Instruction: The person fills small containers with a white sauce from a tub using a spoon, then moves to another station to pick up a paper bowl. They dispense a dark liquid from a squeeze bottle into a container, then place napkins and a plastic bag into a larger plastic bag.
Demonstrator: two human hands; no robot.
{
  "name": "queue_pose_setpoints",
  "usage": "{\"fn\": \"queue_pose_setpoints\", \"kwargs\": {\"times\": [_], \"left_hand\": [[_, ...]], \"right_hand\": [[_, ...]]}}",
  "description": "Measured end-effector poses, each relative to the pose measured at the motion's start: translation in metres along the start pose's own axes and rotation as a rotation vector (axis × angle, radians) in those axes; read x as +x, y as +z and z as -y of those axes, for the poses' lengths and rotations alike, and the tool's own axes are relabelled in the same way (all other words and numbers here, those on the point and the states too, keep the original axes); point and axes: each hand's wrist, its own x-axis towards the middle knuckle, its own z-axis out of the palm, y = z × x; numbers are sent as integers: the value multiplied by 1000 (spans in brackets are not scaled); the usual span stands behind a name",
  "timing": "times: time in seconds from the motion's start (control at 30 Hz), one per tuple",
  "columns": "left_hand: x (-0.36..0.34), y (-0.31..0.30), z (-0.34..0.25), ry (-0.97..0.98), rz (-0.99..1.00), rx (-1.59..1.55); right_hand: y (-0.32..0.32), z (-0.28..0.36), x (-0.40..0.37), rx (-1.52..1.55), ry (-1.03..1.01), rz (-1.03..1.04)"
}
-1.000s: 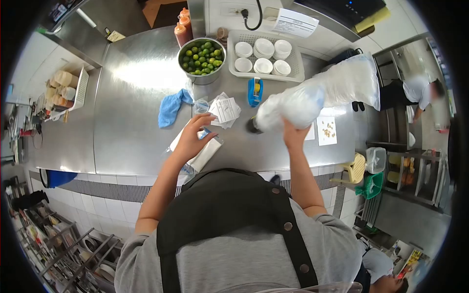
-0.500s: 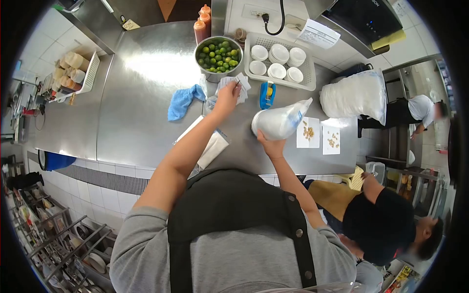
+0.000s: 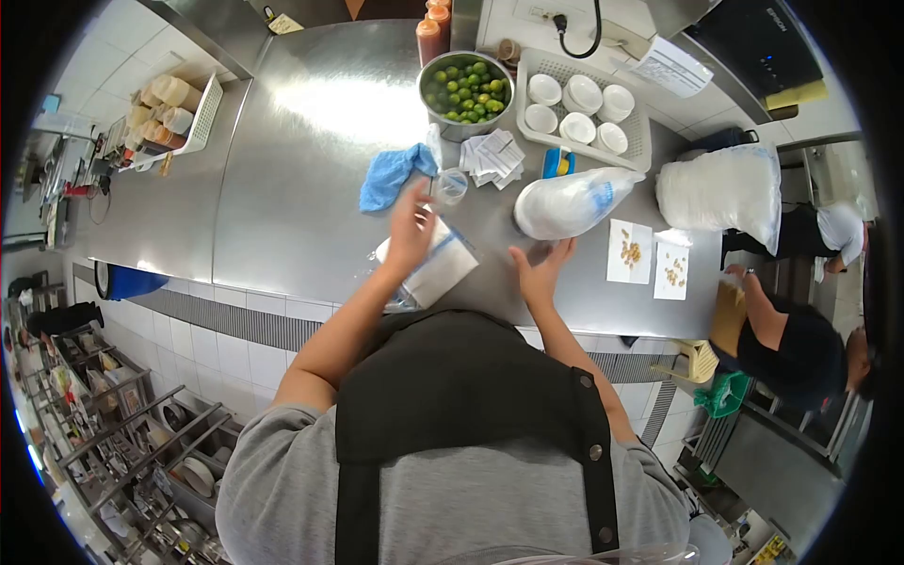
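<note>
My left hand (image 3: 411, 229), its fingers loosely apart and slightly blurred, hovers over a pack of white paper napkins (image 3: 441, 271) in clear plastic. A small clear plastic cup (image 3: 452, 186) and a crumpled blue cloth (image 3: 395, 179) lie just beyond it. My right hand (image 3: 543, 273) is open, thumb and fingers spread, at the near side of a plastic bag of white contents (image 3: 570, 205) resting on the steel table. Beyond the bag stands a blue tape dispenser (image 3: 557, 164), partly covered by it. Several printed paper slips (image 3: 493, 156) are fanned out between the cup and the dispenser.
A steel pot of green limes (image 3: 466, 89) and a white basket (image 3: 643, 141) of small white bowls stand at the back. To the right are two white papers (image 3: 629, 268) with small brown pieces and a large white plastic bag (image 3: 720, 193). Another person (image 3: 786, 344) stands beyond the table's right end.
My right hand has let go of the white plastic bag, now resting on the table. My left hand has left the paper slips and come back toward the napkin pack. The co-worker moved away.
</note>
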Motion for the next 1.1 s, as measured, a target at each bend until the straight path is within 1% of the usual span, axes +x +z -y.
{"fn": "queue_pose_setpoints", "kwargs": {"times": [0.03,0.1,0.2,0.3,0.33,0.37,0.43,0.53,0.63,0.67,0.77,0.8,0.9,1.0,1.1], "left_hand": [[10,-18,11,31,-83,100],[32,-49,22,50,-131,240],[60,-69,33,10,-105,303],[61,-72,71,212,-41,615],[62,-74,76,179,4,515],[61,-79,81,220,49,490],[53,-88,88,304,145,436],[31,-110,99,343,201,328],[12,-140,103,314,119,369],[13,-147,105,286,112,380],[16,-163,109,181,74,418],[19,-165,109,120,104,420],[17,-169,57,286,75,482],[-2,-163,38,299,392,361],[-23,-156,29,217,530,330]], "right_hand": [[1,-1,-20,49,22,23],[5,2,-54,148,62,65],[17,30,-78,-32,-105,144],[46,83,-63,-11,-362,247],[57,106,-54,-15,-428,276],[72,127,-42,-19,-493,302],[110,154,-23,-160,-543,310],[177,150,-9,-452,-473,296],[202,144,-8,-494,-365,549],[196,143,-6,-397,-414,538],[155,143,-10,-108,-428,447],[140,136,-18,-132,-380,422],[94,111,-54,-165,-233,401],[87,94,-92,-187,-214,182],[111,78,-107,-179,-92,-70]]}}
